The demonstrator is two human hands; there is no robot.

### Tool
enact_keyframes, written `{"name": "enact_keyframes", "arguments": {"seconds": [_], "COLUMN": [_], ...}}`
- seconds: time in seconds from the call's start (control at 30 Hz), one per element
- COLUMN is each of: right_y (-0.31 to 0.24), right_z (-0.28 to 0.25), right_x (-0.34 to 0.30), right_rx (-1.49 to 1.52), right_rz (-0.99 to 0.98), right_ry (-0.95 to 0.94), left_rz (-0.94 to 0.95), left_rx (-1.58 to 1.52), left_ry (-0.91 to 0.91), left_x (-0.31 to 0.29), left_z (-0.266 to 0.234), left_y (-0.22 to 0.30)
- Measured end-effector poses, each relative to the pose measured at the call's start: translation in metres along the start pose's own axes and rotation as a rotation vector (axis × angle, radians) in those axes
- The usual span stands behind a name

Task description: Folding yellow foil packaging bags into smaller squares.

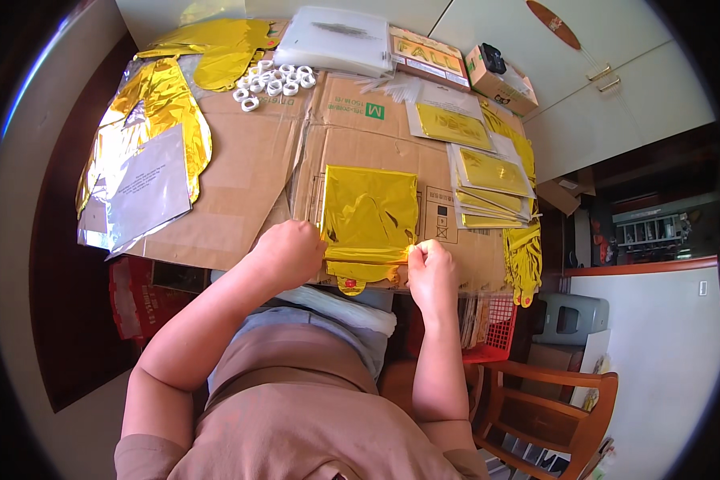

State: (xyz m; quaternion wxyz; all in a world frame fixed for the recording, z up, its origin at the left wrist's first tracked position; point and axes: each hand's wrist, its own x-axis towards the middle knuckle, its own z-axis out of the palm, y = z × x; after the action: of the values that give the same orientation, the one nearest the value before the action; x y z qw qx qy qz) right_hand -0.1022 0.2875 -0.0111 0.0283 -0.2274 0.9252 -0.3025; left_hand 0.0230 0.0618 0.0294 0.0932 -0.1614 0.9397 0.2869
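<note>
A shiny gold foil balloon point(371, 206) lies flat, folded to a rough square, on the cardboard-covered table in front of me. My left hand point(290, 253) is closed at its lower left edge, the fingertips pinching the foil there. At the lower right corner my right hand point(433, 272) pinches the foil between thumb and fingers. A fold runs across between the two hands, and the balloon's loose lower part with a small rounded tab hangs toward me at the table's near edge.
Bagged gold packs point(494, 174) are stacked at right, beside hanging gold foil point(523, 260). White rings point(274, 82) and clear plastic sleeves point(334, 42) sit at the back. More foil balloons point(162, 94) lie at left. A wooden chair point(548, 408) and red basket point(500, 324) stand at right.
</note>
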Motion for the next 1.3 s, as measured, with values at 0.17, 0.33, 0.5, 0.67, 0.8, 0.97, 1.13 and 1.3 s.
{"name": "enact_keyframes", "arguments": {"seconds": [0.17,0.33,0.5,0.67,0.8,0.97,1.13,1.3], "right_y": [-0.003,-0.004,-0.008,-0.012,-0.016,-0.019,-0.029,-0.042], "right_z": [-0.002,-0.002,-0.005,-0.006,-0.009,-0.010,-0.017,-0.015], "right_x": [0.000,0.000,0.000,0.000,0.001,0.001,-0.001,-0.012], "right_rx": [-0.004,-0.020,-0.037,0.020,0.033,0.026,-0.056,-0.136], "right_rz": [-0.004,0.000,-0.006,0.065,0.093,0.107,0.079,-0.250], "right_ry": [0.003,0.000,0.002,-0.027,-0.042,-0.050,-0.026,0.210], "left_rz": [0.027,-0.004,-0.035,-0.114,-0.101,-0.091,-0.093,-0.103], "left_rx": [0.065,0.078,0.052,-0.051,-0.090,-0.020,-0.067,-0.066], "left_ry": [-0.012,-0.002,0.070,0.100,0.178,0.196,0.209,0.197], "left_x": [0.003,0.002,-0.001,-0.011,-0.010,-0.006,-0.008,-0.008], "left_z": [0.007,0.002,-0.001,-0.013,0.000,0.010,0.009,0.009], "left_y": [-0.003,0.003,0.001,0.000,0.000,-0.004,-0.002,-0.003]}}
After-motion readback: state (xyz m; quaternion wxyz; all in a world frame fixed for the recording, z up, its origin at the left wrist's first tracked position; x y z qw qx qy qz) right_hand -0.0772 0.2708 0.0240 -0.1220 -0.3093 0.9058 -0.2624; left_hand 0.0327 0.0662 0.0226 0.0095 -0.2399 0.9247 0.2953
